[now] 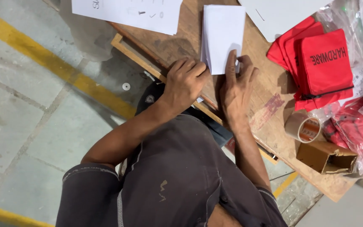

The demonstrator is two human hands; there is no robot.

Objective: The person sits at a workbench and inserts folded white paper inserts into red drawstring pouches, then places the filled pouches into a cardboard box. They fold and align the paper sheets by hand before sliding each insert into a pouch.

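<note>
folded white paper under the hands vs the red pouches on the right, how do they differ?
The folded white paper is plain white and lies bare under the left hand and right hand; the red pouches are red with black lettering, and no hand touches them. The paper is thin and flat; the pouches are thicker, with a zip. Both lie on the wooden table.

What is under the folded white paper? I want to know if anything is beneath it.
The folded white paper lies on the wooden table; only bare wood shows around it. Anything directly beneath is covered.

Two hands [185,82] [236,90], one folded white paper stack [223,38], one tape roll [303,127], one cardboard box [326,157], several red pouches [322,63]
</note>
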